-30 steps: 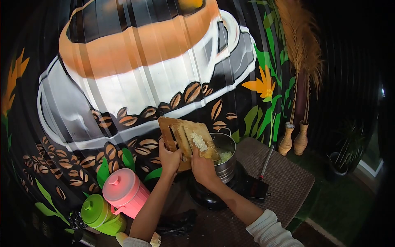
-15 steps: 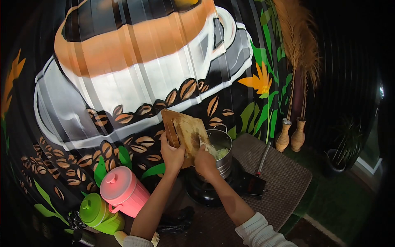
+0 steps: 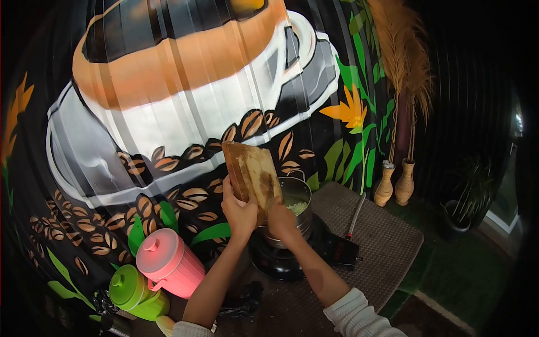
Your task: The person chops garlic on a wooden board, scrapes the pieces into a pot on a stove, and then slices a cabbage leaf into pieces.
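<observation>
My left hand grips the lower edge of a wooden cutting board, which is tilted steeply over a steel pot. My right hand is at the board's lower right corner, just over the pot's rim; whether it holds anything I cannot tell. Pale chopped food lies inside the pot. The pot stands on a black single-burner stove.
A pink lidded jug and a green lidded jug stand at the lower left. A knife lies on the brown woven mat to the right. Two slim vases with dried grass stand behind. A painted corrugated wall is close behind the pot.
The board has been tipped more upright over the pot. The chopped food that lay on it has slid off into the pot, with my right hand moving down along the board.
</observation>
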